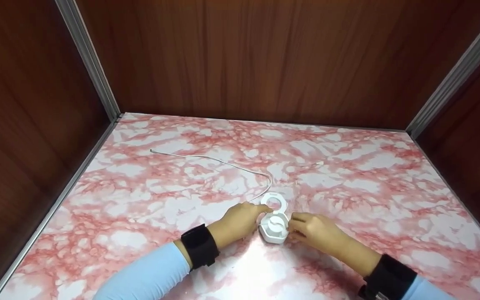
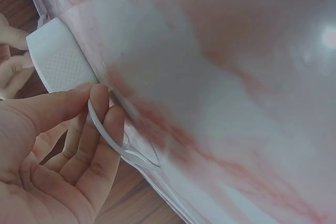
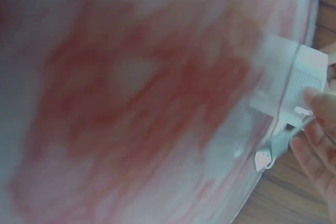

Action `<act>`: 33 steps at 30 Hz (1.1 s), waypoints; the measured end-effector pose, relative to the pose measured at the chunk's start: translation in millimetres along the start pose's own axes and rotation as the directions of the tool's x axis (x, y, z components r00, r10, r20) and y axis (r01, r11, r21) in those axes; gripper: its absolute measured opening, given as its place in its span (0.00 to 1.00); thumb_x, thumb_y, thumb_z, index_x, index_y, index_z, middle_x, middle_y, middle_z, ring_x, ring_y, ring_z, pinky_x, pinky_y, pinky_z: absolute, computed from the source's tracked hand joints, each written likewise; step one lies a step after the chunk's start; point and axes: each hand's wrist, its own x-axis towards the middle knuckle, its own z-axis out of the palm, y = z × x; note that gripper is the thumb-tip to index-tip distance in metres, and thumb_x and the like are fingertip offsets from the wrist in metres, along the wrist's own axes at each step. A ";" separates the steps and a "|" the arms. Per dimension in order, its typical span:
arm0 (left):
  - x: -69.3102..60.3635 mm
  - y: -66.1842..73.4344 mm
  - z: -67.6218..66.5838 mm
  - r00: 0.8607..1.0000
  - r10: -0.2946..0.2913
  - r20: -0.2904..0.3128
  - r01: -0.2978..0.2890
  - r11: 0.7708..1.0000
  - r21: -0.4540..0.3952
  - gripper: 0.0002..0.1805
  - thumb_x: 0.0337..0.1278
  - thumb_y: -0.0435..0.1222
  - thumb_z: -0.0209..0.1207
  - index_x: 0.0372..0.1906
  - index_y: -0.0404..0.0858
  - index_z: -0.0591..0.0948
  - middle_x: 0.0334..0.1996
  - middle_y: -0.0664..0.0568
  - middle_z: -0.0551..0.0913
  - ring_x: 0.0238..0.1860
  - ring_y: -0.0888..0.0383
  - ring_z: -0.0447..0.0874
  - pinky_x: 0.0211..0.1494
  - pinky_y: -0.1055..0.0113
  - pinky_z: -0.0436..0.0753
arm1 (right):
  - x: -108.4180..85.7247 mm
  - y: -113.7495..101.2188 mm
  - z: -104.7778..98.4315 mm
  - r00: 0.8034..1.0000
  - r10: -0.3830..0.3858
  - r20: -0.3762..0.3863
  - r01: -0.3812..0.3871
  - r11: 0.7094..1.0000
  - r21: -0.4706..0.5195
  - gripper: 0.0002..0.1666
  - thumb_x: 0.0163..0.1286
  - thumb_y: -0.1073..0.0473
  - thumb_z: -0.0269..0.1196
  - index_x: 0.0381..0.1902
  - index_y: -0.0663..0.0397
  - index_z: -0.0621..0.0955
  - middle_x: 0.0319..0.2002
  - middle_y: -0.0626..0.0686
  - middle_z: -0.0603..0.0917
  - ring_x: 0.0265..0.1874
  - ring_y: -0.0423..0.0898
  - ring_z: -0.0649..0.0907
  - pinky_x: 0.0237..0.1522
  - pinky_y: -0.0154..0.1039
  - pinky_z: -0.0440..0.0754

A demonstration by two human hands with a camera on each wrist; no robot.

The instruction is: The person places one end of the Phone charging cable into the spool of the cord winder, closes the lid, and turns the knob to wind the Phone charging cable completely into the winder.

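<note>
A small white hexagonal box (image 1: 274, 239) stands on the table, its ring-shaped lid (image 1: 272, 195) tilted back and a round white part (image 1: 276, 225) inside. My left hand (image 1: 238, 221) is at its left side; in the left wrist view this hand (image 2: 68, 145) pinches a thin white cable (image 2: 105, 134) between thumb and forefinger, close against the box (image 2: 63, 64). From the other side, my right hand (image 1: 319, 233) grips the box edge with its fingertips. In the right wrist view, the right hand's (image 3: 323, 140) thumb lies on the box (image 3: 302, 77), near a white connector (image 3: 279, 144).
The cable (image 1: 223, 161) curves from behind the box toward the back left of the red-and-white marbled table (image 1: 348, 187). Dark wood panels (image 1: 244, 62) with metal corner posts (image 1: 88, 58) enclose the back and both sides.
</note>
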 end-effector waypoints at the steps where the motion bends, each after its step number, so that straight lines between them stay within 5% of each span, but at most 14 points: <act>1: 0.4 0.3 0.2 1.000 -0.003 0.003 0.003 1.000 -0.008 0.20 0.62 0.29 0.58 0.58 0.46 0.80 0.49 0.50 0.86 0.45 0.53 0.85 0.41 0.65 0.85 | -0.1 0.0 -0.4 0.998 -0.061 -0.015 0.061 0.998 -0.033 0.11 0.49 0.65 0.73 0.30 0.52 0.81 0.32 0.47 0.81 0.28 0.39 0.82 0.31 0.30 0.82; 4: 1.2 0.9 0.7 1.000 -0.009 0.008 0.009 1.000 -0.013 0.19 0.63 0.29 0.58 0.58 0.46 0.80 0.49 0.50 0.86 0.45 0.54 0.86 0.40 0.65 0.85 | 1.4 0.7 -2.2 0.979 -0.201 -0.013 0.198 0.973 -0.120 0.10 0.50 0.68 0.69 0.30 0.53 0.82 0.33 0.48 0.81 0.29 0.40 0.82 0.33 0.29 0.82; 7: 1.6 0.8 0.8 1.000 0.002 -0.013 -0.002 1.000 -0.007 0.16 0.66 0.32 0.56 0.56 0.46 0.81 0.47 0.51 0.86 0.46 0.53 0.85 0.42 0.63 0.85 | 3.2 3.2 -4.4 0.968 -0.251 0.020 0.252 0.958 -0.139 0.10 0.49 0.69 0.68 0.31 0.54 0.83 0.34 0.48 0.82 0.31 0.41 0.83 0.35 0.29 0.82; 9: 1.4 0.7 1.0 1.000 0.008 -0.023 -0.009 1.000 -0.003 0.16 0.67 0.32 0.55 0.56 0.46 0.81 0.47 0.51 0.86 0.46 0.53 0.85 0.42 0.62 0.85 | 3.9 6.1 -5.2 0.977 -0.204 0.059 0.206 0.978 -0.037 0.11 0.49 0.68 0.70 0.33 0.55 0.84 0.36 0.50 0.83 0.34 0.41 0.84 0.38 0.28 0.83; 12: 1.1 0.8 0.9 1.000 0.007 -0.027 -0.007 1.000 0.010 0.17 0.64 0.30 0.57 0.56 0.46 0.81 0.47 0.52 0.86 0.46 0.53 0.85 0.41 0.63 0.85 | 4.4 13.2 -5.2 0.989 -0.032 0.144 -0.002 0.973 0.230 0.10 0.52 0.70 0.70 0.33 0.56 0.85 0.35 0.51 0.83 0.35 0.42 0.84 0.40 0.28 0.83; 13: 1.1 1.1 0.8 1.000 0.003 -0.024 -0.002 1.000 0.015 0.19 0.62 0.29 0.59 0.56 0.47 0.81 0.47 0.52 0.86 0.46 0.53 0.85 0.41 0.63 0.85 | 4.5 16.0 -5.2 0.982 0.045 0.184 -0.103 0.942 0.320 0.09 0.53 0.70 0.70 0.33 0.56 0.86 0.35 0.51 0.84 0.35 0.42 0.84 0.41 0.29 0.83; 15: 1.5 1.7 0.7 1.000 -0.014 -0.009 0.015 1.000 0.025 0.23 0.57 0.26 0.60 0.57 0.47 0.81 0.48 0.52 0.86 0.46 0.53 0.85 0.39 0.65 0.84 | 4.8 21.3 -5.2 0.940 0.196 0.279 -0.309 0.834 0.457 0.07 0.56 0.71 0.68 0.33 0.57 0.85 0.33 0.51 0.84 0.34 0.41 0.83 0.40 0.31 0.83; 18: 2.3 3.1 0.9 0.999 -0.039 0.007 0.039 0.999 0.013 0.24 0.58 0.26 0.59 0.58 0.48 0.80 0.49 0.51 0.86 0.47 0.53 0.85 0.40 0.64 0.84 | 5.0 26.1 -3.9 0.836 0.377 0.398 -0.544 0.655 0.523 0.06 0.58 0.72 0.67 0.32 0.60 0.80 0.30 0.52 0.84 0.31 0.40 0.83 0.35 0.31 0.82; 20: 3.1 4.0 2.1 0.999 -0.048 0.015 0.048 0.999 -0.002 0.20 0.63 0.28 0.56 0.58 0.47 0.80 0.49 0.50 0.86 0.47 0.53 0.85 0.41 0.61 0.85 | 5.2 25.1 -3.0 0.781 0.448 0.436 -0.624 0.585 0.518 0.10 0.57 0.71 0.68 0.32 0.61 0.76 0.28 0.53 0.84 0.29 0.39 0.83 0.32 0.30 0.81; 22: 3.5 4.7 2.7 0.999 -0.048 0.016 0.049 0.999 -0.019 0.17 0.68 0.32 0.53 0.57 0.46 0.80 0.48 0.50 0.86 0.47 0.53 0.85 0.42 0.59 0.85 | 5.8 21.8 -2.2 0.774 0.475 0.419 -0.632 0.622 0.462 0.14 0.54 0.71 0.70 0.31 0.58 0.75 0.26 0.50 0.84 0.27 0.38 0.82 0.30 0.30 0.80; 27: 4.9 3.7 0.4 1.000 -0.011 0.012 0.011 0.999 -0.037 0.14 0.69 0.35 0.53 0.55 0.45 0.80 0.45 0.50 0.87 0.45 0.52 0.86 0.42 0.58 0.85 | 8.3 13.1 -5.2 0.836 0.430 0.341 -0.525 0.808 0.266 0.18 0.50 0.68 0.74 0.33 0.52 0.75 0.25 0.44 0.84 0.27 0.37 0.82 0.29 0.32 0.80; 29: 5.2 2.7 -2.8 0.999 0.007 0.040 -0.005 0.998 -0.057 0.15 0.66 0.35 0.57 0.56 0.45 0.80 0.45 0.50 0.87 0.45 0.53 0.86 0.44 0.60 0.84 | 8.9 12.7 -8.9 0.831 0.408 0.378 -0.517 0.817 0.255 0.20 0.51 0.68 0.73 0.38 0.53 0.75 0.28 0.46 0.85 0.29 0.40 0.84 0.32 0.35 0.82; 33: 7.4 1.2 -18.2 0.987 0.027 0.160 -0.015 0.997 -0.081 0.26 0.59 0.33 0.61 0.63 0.46 0.75 0.44 0.49 0.87 0.42 0.57 0.84 0.48 0.65 0.82 | 11.6 14.6 -18.8 0.779 0.382 0.498 -0.564 0.775 0.287 0.32 0.53 0.63 0.74 0.54 0.60 0.73 0.39 0.53 0.84 0.36 0.47 0.84 0.40 0.41 0.83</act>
